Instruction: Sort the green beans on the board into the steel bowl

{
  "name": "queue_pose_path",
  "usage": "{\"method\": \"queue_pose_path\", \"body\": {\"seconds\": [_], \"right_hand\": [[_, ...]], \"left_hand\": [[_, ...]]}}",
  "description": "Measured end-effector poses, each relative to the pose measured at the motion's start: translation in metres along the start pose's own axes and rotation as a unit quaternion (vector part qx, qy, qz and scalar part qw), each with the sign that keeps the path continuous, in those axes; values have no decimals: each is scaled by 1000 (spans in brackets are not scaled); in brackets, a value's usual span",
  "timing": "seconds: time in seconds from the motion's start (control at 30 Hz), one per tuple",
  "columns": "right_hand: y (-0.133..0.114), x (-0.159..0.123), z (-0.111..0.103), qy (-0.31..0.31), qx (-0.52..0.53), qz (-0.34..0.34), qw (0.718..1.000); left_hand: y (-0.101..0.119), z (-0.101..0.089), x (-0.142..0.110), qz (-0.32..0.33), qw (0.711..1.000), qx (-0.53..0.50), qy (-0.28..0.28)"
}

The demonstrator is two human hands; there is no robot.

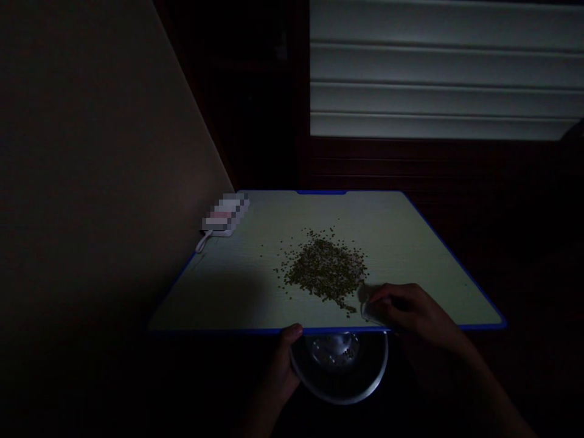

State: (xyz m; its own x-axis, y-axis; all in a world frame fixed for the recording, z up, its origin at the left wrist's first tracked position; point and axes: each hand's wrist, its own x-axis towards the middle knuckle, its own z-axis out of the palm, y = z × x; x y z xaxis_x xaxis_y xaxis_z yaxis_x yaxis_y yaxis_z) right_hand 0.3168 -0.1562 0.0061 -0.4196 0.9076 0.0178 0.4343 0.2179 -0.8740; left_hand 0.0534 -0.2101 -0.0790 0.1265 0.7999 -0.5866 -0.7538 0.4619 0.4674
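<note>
A heap of small greenish-brown grains (326, 271) lies spread on a pale table (237, 286) with a blue edge. My left hand (283, 365) grips the rim of a round metal bowl (340, 365), held just below the table's near edge; a few grains lie inside it. My right hand (410, 313) rests on the table at the heap's lower right, its fingers closed on a small white object (370, 310) that touches the grains.
A white device (223, 218) with a cord sits at the table's far left corner. A beige wall rises on the left. Dark wood panelling and a bright window blind (438, 67) stand behind the table. The room is dim.
</note>
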Motion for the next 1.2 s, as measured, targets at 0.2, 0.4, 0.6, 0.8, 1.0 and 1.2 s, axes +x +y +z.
{"method": "queue_pose_path", "body": {"seconds": [0.2,0.4,0.6,0.8,1.0,1.2], "right_hand": [[-1,0,3,7,17,-1,1000],[-1,-1,5,-13,47,-15,999],[0,2,4,-19,32,-45,998],[-3,3,3,-34,14,-65,997],[-3,3,3,-44,12,-77,996],[-2,2,2,-46,4,-72,996]], "left_hand": [[-1,-1,0,-7,1000,-6,3],[-2,-4,2,-6,1000,-18,-3],[-3,-7,4,-3,1000,-5,-10],[-4,-7,5,1,1000,-14,-4],[-2,0,1,0,1000,-21,17],[-4,-5,3,-4,999,-37,25]]}}
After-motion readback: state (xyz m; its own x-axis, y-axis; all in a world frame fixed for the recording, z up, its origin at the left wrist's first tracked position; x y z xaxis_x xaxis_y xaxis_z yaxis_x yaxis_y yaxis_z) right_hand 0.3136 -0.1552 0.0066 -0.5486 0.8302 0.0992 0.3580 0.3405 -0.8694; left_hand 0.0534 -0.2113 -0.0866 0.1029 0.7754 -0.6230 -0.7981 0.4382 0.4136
